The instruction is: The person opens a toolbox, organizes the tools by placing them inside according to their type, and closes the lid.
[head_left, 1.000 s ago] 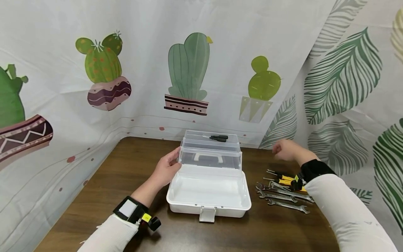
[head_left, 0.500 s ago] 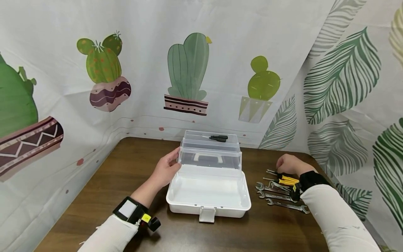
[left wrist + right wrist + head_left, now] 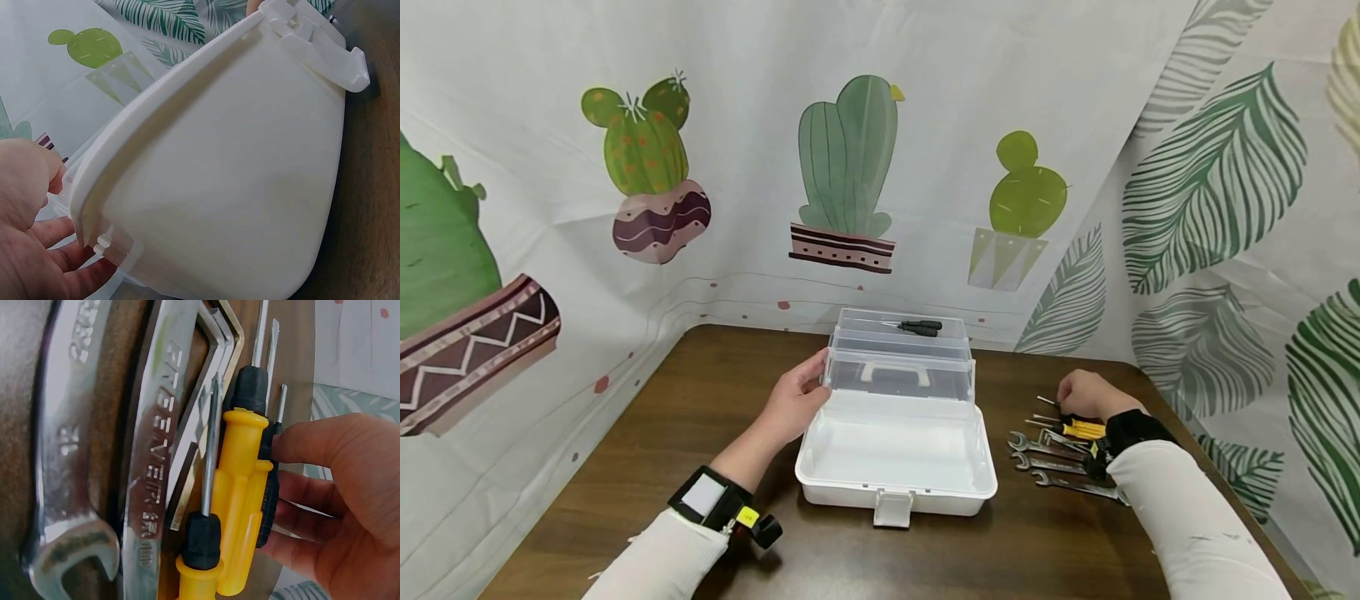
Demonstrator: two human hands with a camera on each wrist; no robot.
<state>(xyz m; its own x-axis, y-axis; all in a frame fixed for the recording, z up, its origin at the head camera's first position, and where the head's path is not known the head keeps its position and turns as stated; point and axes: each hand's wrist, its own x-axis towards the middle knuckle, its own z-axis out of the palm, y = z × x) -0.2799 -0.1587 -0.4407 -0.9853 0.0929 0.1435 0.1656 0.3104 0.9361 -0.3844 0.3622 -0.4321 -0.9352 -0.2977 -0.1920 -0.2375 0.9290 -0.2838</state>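
Note:
A white toolbox (image 3: 842,495) stands open, its clear lid (image 3: 850,380) and trays raised at the back. My left hand (image 3: 795,402) holds the left edge of the lid near the hinge; in the left wrist view its fingers (image 3: 69,256) curl behind the box's corner. My right hand (image 3: 1093,393) is at the far side of the tools on the right. Its thumb and fingers pinch the black handle of a screwdriver (image 3: 269,506), partly hidden behind yellow-handled screwdrivers (image 3: 234,469). Two black screwdrivers (image 3: 919,327) lie in the top tray.
Several wrenches (image 3: 1048,465) lie right of the box, with bent hex keys (image 3: 222,337) beside the yellow screwdrivers. The box's latch (image 3: 892,509) hangs at its front. A printed cloth (image 3: 737,192) hangs behind the brown table (image 3: 700,392).
My right hand has come down to the tools and taken hold of a black screwdriver, whose shaft now shows slightly apart from the others. The left hand and toolbox have stayed put.

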